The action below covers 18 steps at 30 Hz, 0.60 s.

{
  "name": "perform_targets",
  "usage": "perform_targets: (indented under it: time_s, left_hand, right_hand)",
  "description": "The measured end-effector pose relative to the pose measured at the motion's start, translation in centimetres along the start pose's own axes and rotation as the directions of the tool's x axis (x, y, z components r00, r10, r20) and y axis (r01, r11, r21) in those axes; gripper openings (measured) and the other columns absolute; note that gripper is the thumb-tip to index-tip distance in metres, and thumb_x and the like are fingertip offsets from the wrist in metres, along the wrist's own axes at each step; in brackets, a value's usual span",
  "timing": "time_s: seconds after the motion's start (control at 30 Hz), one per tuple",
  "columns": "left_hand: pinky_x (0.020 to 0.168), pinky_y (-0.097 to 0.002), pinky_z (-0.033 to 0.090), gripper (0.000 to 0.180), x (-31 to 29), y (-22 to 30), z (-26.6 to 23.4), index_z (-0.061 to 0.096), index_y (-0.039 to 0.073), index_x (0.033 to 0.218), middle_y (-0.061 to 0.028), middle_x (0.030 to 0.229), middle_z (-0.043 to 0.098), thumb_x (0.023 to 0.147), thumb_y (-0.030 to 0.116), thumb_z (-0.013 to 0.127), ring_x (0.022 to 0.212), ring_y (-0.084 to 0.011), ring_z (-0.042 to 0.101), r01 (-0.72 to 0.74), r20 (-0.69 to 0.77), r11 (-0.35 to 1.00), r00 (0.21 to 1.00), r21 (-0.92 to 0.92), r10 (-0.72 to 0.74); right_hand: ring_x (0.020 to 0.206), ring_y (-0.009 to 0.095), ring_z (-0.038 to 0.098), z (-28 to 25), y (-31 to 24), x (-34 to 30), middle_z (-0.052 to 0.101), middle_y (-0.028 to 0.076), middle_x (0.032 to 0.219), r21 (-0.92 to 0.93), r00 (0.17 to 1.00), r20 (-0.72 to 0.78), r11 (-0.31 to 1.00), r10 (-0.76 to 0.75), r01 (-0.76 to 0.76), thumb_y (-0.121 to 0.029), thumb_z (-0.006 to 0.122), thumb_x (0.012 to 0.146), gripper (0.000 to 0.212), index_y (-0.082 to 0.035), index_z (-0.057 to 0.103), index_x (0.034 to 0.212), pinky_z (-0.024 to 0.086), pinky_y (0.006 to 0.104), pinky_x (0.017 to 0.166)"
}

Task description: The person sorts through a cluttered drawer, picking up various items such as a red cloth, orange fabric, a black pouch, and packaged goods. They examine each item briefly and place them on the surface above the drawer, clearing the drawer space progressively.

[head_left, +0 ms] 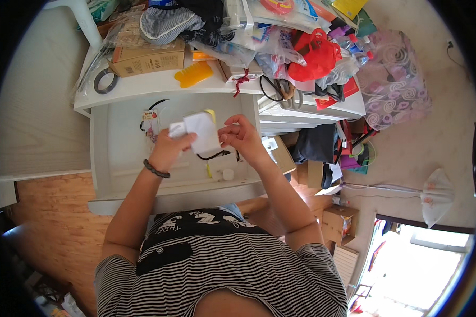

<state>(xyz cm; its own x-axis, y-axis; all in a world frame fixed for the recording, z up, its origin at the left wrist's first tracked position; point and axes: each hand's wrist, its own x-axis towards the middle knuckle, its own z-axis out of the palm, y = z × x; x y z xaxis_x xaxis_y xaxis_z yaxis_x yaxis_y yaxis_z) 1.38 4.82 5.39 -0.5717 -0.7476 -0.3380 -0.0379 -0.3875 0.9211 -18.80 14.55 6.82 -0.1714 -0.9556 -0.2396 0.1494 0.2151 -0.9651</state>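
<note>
My left hand point(169, 149), with a dark beaded bracelet at its wrist, is closed on a small stack of white papers point(202, 132). A yellow edge shows at the top of the stack. At the right edge of the papers is my right hand point(244, 141), its fingers bent and apart; whether a fingertip touches the papers I cannot tell. Both hands are over a pulled-out white drawer point(137, 187). Inside lie a small tagged packet point(151, 120), a black cord point(212, 156), a yellow strip point(209, 170) and a small white round thing point(227, 174).
Above the drawer, the white tabletop point(137, 84) bears a cardboard box point(147, 59), a black tape roll point(106, 82), a yellow comb-like piece point(193, 74), a red bag point(317, 55) and heaped plastic bags. Cardboard boxes point(338, 224) stand at the right, near a patterned cushion-like bundle point(396, 79).
</note>
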Motion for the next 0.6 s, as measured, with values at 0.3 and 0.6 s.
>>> perform_targets:
  time_s: [0.3, 0.6]
  left_hand:
    - [0.056, -0.0232, 0.044, 0.026, 0.6, -1.3, -2.3, 0.058, 0.004, 0.097, -0.0013, 0.079, 0.061, 0.076, 0.013, 0.071, 0.061, -0.0085, 0.053, 0.037, -0.037, 0.997, 0.999, -0.069, -0.04]
    - [0.054, -0.023, 0.044, 0.016, 1.2, -2.6, -2.8, 0.063, 0.003, 0.087, -0.0009, 0.072, 0.061, 0.078, 0.015, 0.069, 0.058, -0.0084, 0.053, 0.033, -0.082, 0.999, 0.996, -0.031, -0.036]
  right_hand:
    - [0.092, 0.03, 0.056, -1.5, 8.7, 1.0, 0.057, 0.009, 0.092, -0.897, 0.874, 0.435, 0.196, 0.217, 0.397, -0.014, 0.072, 0.065, 0.028, -0.005, 0.058, 0.087, 0.046, 0.0404, 0.076]
    - [0.072, 0.011, 0.059, -3.4, 3.6, 0.8, 0.064, 0.004, 0.08, -0.295, 0.973, 0.092, 0.939, 0.213, -0.178, 0.002, 0.061, 0.079, 0.016, -0.001, 0.06, 0.094, 0.046, 0.0233, 0.064]
